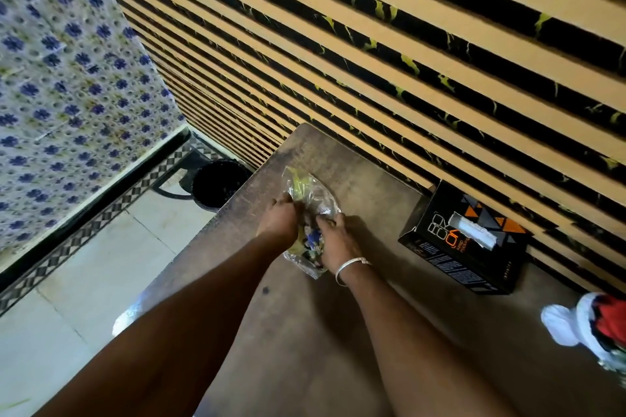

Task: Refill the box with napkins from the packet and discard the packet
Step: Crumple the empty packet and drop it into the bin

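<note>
A crumpled clear plastic packet (310,191) with yellow and blue print lies on the brown table (338,332), near its left edge. My left hand (279,218) grips the packet's left side. My right hand (335,237), with a silver bangle on the wrist, squeezes its right side. The packet is scrunched between both hands and partly hidden by them. A black and orange napkin box (450,247) stands to the right against the wall, with white napkin (476,230) showing in its top slot.
A black bin (218,183) stands on the tiled floor just left of the table's far corner. A striped wall runs behind the table. A white and red object (589,322) sits at the table's right edge. A blue-flowered surface fills the left.
</note>
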{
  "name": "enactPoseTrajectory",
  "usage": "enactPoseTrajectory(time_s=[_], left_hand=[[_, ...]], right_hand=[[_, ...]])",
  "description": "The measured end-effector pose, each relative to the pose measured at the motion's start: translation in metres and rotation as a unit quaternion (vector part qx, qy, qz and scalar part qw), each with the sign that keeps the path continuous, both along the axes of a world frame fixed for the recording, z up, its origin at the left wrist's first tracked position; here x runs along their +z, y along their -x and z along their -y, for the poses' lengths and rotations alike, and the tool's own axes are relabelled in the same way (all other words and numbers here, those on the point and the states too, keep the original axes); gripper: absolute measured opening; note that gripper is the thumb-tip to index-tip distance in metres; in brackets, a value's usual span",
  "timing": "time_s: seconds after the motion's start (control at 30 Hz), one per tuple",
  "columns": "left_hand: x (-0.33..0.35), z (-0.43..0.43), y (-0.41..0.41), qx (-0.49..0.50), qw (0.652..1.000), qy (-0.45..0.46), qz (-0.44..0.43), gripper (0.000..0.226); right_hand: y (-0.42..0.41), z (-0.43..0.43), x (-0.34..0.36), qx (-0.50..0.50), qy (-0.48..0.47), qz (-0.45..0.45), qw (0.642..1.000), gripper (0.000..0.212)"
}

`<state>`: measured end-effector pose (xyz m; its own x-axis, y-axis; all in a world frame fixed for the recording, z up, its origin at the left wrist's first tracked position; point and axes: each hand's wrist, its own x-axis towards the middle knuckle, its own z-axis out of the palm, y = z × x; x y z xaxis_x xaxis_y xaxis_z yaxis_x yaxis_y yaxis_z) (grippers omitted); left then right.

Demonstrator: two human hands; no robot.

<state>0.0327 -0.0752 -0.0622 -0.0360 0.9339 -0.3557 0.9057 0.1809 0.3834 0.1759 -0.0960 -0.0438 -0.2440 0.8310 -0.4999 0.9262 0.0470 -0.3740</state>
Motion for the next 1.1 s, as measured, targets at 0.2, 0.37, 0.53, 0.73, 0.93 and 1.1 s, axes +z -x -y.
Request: enactPoseTrajectory(time_s=[0.2,0.37,0.53,0.73,0.93,1.1], left_hand=[[0.010,0.018,-0.006,-0.008,0.994,0.029,0.106,0.023],[0.027,0.037,-0.004,-0.021,0.992,-0.005,0.121,0.036],[0.062,0.053,0.004,0.013,0.991,-0.064,0.116,0.030],[0.115,0.076,0.036,0.073,0.982,-0.129,0.119,0.031],[0.161,0.107,0.088,0.112,0.972,-0.182,0.100,0.032],[0.182,0.127,0.148,0.140,0.966,-0.204,0.076,0.033]], right_hand=[[0.003,0.011,0.010,-0.020,-0.010,-0.032,0.999,0.051],[0.007,0.021,0.027,-0.044,-0.051,-0.071,0.995,0.040],[0.015,0.030,0.053,-0.034,-0.089,-0.119,0.988,0.046],[0.044,0.041,0.095,-0.042,-0.181,-0.199,0.962,0.050],[0.095,0.051,0.133,0.022,-0.198,-0.234,0.951,0.065],[0.159,0.059,0.143,0.059,-0.224,-0.251,0.940,0.061]])
